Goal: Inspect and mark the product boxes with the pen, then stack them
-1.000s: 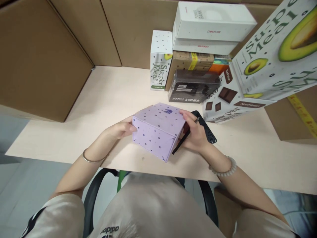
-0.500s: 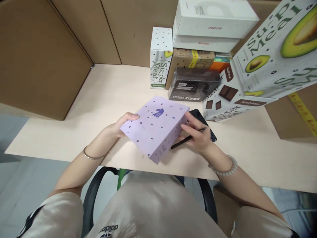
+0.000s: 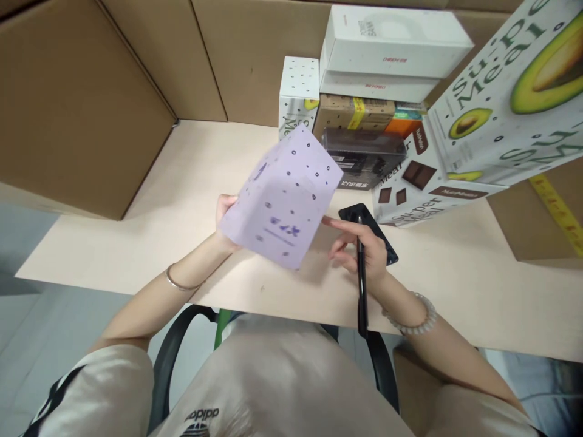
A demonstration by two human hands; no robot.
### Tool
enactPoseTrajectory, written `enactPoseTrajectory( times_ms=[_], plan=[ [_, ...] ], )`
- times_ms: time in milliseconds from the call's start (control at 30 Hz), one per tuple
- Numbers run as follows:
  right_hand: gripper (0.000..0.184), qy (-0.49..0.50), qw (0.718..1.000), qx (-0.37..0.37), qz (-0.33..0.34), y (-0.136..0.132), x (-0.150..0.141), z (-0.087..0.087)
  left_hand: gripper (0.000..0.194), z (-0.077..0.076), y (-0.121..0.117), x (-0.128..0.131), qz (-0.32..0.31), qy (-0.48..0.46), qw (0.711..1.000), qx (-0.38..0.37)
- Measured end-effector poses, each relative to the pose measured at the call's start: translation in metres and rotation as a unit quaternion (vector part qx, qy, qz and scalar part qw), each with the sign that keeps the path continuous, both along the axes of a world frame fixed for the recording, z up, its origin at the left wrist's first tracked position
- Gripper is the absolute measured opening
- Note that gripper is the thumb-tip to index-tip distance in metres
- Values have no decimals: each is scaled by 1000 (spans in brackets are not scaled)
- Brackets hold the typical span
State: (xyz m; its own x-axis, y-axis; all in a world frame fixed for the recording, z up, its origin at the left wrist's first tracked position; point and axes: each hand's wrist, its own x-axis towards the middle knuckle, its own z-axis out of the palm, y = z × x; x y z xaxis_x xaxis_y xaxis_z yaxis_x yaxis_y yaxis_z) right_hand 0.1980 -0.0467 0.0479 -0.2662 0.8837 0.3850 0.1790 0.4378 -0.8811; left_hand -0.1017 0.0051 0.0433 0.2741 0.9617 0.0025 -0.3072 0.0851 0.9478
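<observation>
A lilac box (image 3: pixel 291 188) with small dark spots and purple print is held up tilted above the table. My left hand (image 3: pixel 226 221) grips its left end, the fingers partly hidden behind it. Beside the box's lower right edge, my right hand (image 3: pixel 362 243) has its index fingertip at or very near that edge. A black pen (image 3: pixel 362 285) is tucked in the right hand, pointing down toward the table's front edge. Partly under that hand lies a black phone-like slab (image 3: pixel 388 250) on the table.
A dark wrapped box (image 3: pixel 364 155), white power bank boxes (image 3: pixel 396 51) and a brown taped box (image 3: pixel 337 112) are stacked at the back. Large avocado-printed boxes (image 3: pixel 483 139) stand to the right. Tall cardboard (image 3: pixel 82 115) walls the left side of the pale table (image 3: pixel 159 243).
The lilac box has been turned and lifted, so another face shows. My right hand has loosened from its right side, and the pen has swung to point downward.
</observation>
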Motion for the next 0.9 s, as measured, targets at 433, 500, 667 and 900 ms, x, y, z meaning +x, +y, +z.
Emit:
enactPoseTrajectory(
  times_ms=[433, 500, 667, 900],
  plan=[
    [115, 56, 976, -196, 80, 11, -9, -13, 93, -6, -12, 16, 88, 98, 949, 287],
    [104, 22, 979, -193, 64, 9, -11, -11, 95, -8, -9, 9, 67, 126, 940, 310],
    [67, -31, 980, -191, 38, 4, -15, -14, 130, -16, 0, -8, 19, 219, 905, 365],
    [64, 55, 974, -217, 33, 12, -11, -32, 117, -13, 3, -3, 34, 265, 754, 600]
  ],
)
